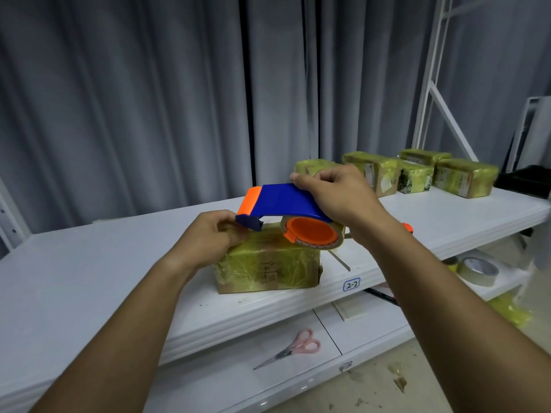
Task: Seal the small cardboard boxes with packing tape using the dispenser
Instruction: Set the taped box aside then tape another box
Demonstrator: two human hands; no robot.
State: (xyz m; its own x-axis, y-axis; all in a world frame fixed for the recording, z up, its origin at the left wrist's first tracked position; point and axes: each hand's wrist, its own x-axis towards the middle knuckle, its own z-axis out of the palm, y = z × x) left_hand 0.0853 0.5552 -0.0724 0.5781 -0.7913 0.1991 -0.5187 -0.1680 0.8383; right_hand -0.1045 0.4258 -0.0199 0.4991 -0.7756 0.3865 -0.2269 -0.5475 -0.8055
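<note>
Dispenser (286,204) gripped by right hand (337,195), left hand (211,236) holding taped box (268,263), contents unseen

A grey curtain (149,99) hangs behind the white shelf (89,287). A small label (351,284) that reads 2-2 sticks on the front edge of that shelf. On the lower shelf (238,380), pink-handled scissors (290,348) lie flat near the middle, and a flat white block (353,310) lies further right, close under the upper shelf's front edge. A roll of pale tape (477,271) sits toward the right end of the lower shelf, with a crumpled yellow wad (511,310) just in front of it. A white metal frame (438,84) stands at the back right. Brown scraps (399,380) lie on the floor (447,383).
</note>
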